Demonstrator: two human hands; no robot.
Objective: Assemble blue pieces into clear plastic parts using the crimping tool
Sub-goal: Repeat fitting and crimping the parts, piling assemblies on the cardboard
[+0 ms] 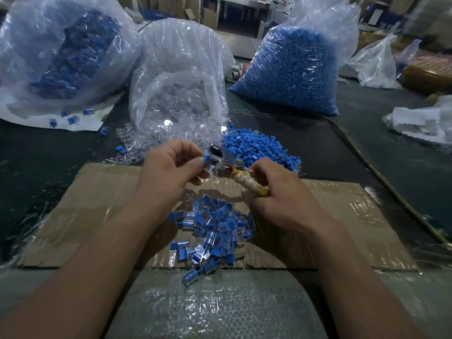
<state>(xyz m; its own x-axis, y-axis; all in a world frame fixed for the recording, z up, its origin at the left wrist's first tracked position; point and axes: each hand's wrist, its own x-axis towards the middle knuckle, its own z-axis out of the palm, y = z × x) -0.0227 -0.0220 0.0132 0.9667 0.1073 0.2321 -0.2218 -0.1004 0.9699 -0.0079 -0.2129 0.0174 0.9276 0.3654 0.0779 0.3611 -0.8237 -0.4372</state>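
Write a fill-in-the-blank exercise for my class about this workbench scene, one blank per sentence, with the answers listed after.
1. The left hand pinches a small piece coloured ____.
2. The right hand grips the ____ by its taped handle.
3. The pile of finished pieces lies on a flat sheet of ____.
4. The middle bag spills ____ plastic parts.

Missing words: blue; crimping tool; cardboard; clear.
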